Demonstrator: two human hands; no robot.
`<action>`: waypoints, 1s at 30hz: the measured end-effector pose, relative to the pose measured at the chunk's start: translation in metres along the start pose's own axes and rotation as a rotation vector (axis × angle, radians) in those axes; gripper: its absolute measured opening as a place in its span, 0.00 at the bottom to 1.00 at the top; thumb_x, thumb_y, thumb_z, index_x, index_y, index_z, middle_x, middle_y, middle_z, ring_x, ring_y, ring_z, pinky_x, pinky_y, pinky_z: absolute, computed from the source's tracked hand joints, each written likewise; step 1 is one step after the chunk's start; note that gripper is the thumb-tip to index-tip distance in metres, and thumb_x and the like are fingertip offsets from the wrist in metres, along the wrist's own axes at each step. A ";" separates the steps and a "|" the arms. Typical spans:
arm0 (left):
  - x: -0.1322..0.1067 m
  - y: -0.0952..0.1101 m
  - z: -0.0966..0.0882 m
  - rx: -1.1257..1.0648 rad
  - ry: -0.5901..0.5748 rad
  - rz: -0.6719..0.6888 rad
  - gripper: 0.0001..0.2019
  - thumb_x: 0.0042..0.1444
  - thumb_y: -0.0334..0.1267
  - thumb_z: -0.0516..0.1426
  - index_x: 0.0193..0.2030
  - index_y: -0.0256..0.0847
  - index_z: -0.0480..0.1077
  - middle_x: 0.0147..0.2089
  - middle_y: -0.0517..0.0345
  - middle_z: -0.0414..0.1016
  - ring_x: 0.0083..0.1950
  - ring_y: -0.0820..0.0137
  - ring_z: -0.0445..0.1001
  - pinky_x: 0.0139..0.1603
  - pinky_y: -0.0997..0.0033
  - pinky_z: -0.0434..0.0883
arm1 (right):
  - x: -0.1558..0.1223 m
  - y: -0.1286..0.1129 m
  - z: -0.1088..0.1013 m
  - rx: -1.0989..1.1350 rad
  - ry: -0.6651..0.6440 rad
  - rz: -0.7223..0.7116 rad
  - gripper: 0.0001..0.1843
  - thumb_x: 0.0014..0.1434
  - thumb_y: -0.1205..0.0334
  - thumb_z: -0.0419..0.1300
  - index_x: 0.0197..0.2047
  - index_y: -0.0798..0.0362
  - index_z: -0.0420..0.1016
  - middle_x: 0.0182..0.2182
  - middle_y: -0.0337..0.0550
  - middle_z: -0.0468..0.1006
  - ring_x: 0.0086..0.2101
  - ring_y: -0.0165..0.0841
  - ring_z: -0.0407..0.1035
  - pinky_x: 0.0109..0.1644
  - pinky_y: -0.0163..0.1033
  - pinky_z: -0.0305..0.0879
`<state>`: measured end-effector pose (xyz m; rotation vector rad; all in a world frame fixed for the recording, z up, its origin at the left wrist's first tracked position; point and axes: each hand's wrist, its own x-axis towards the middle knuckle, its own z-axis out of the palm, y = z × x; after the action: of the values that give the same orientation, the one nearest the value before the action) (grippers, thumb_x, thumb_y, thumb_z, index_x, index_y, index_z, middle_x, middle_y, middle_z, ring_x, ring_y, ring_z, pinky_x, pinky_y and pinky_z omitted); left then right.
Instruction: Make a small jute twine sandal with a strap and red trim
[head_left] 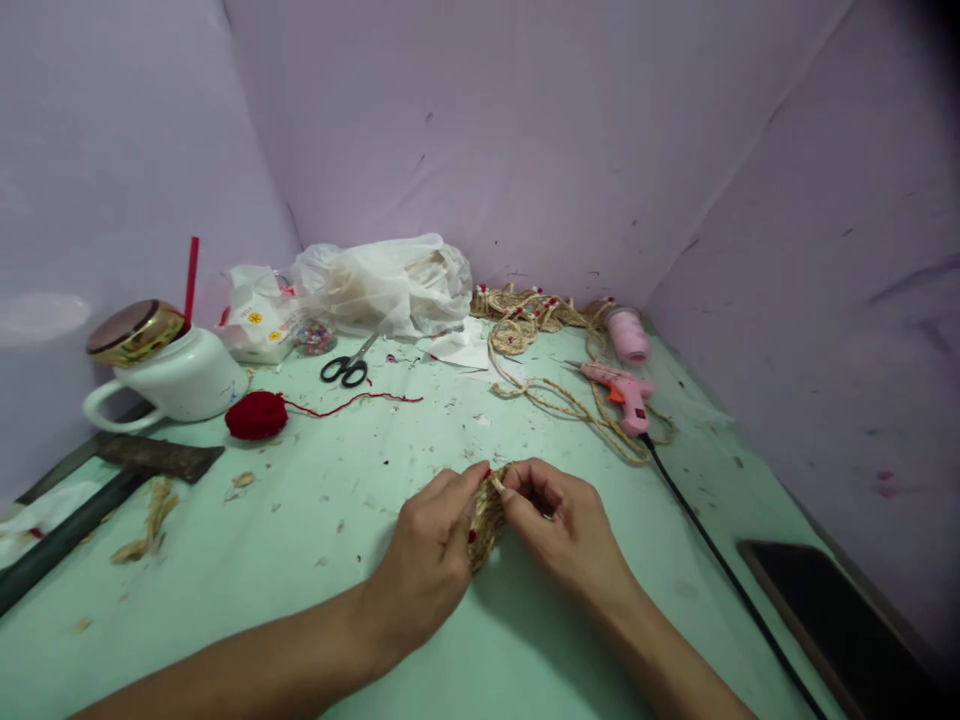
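Observation:
Between my two hands is a small woven straw piece (489,522) with bits of red on it. My left hand (429,555) grips its left side, fingers wrapped over the edge and hiding part of it. My right hand (566,520) pinches the upper right edge between thumb and forefinger, where a pale strand end shows. Beyond the hands, a pink glue gun (621,393) lies on its side to the right, and braided straw cord (555,395) loops across the table near it.
At the left are a white mug (191,375), a hammer (150,460) and a red yarn ball (256,416). Scissors (349,366), a plastic bag (397,285), straw pieces (517,310) and a pink thread spool (627,335) lie farther back. A black cable (720,555) and a phone (832,620) are at right.

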<state>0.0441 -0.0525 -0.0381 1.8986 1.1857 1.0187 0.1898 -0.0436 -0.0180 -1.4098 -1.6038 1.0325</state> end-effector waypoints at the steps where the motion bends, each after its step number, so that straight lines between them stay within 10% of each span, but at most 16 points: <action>1: 0.000 0.000 0.000 -0.003 0.000 0.001 0.15 0.60 0.31 0.45 0.51 0.43 0.64 0.38 0.57 0.68 0.39 0.72 0.67 0.42 0.69 0.66 | 0.000 0.000 0.000 -0.004 -0.003 0.000 0.04 0.49 0.66 0.52 0.24 0.53 0.63 0.19 0.33 0.61 0.21 0.26 0.55 0.25 0.31 0.54; 13: 0.003 -0.001 -0.001 -0.153 0.058 -0.137 0.15 0.59 0.36 0.48 0.51 0.42 0.66 0.49 0.55 0.72 0.50 0.67 0.69 0.52 0.67 0.65 | 0.000 -0.003 -0.005 0.035 -0.047 -0.011 0.05 0.51 0.62 0.55 0.30 0.55 0.68 0.21 0.35 0.68 0.23 0.27 0.61 0.28 0.33 0.58; 21: 0.011 0.006 -0.014 -0.477 0.238 -0.547 0.16 0.52 0.37 0.52 0.49 0.36 0.62 0.30 0.59 0.73 0.29 0.71 0.72 0.28 0.74 0.69 | 0.013 0.005 -0.018 0.175 -0.071 0.135 0.13 0.47 0.58 0.59 0.34 0.57 0.73 0.27 0.42 0.75 0.28 0.31 0.68 0.33 0.36 0.62; 25: 0.007 0.009 -0.013 -0.368 0.184 -0.562 0.17 0.52 0.38 0.51 0.49 0.37 0.59 0.25 0.61 0.70 0.28 0.70 0.72 0.27 0.73 0.69 | 0.017 0.013 -0.010 0.311 -0.080 0.209 0.14 0.49 0.60 0.57 0.38 0.57 0.74 0.28 0.42 0.76 0.29 0.32 0.69 0.33 0.36 0.64; 30: -0.001 0.003 -0.018 0.211 0.020 -0.296 0.18 0.51 0.35 0.51 0.50 0.41 0.64 0.49 0.48 0.69 0.49 0.59 0.69 0.45 0.57 0.69 | 0.018 0.022 -0.009 0.269 -0.103 0.112 0.12 0.52 0.63 0.53 0.37 0.54 0.77 0.27 0.40 0.77 0.28 0.32 0.68 0.32 0.36 0.64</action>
<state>0.0294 -0.0518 -0.0274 1.7989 1.5837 0.7793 0.2044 -0.0239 -0.0345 -1.2917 -1.4072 1.3519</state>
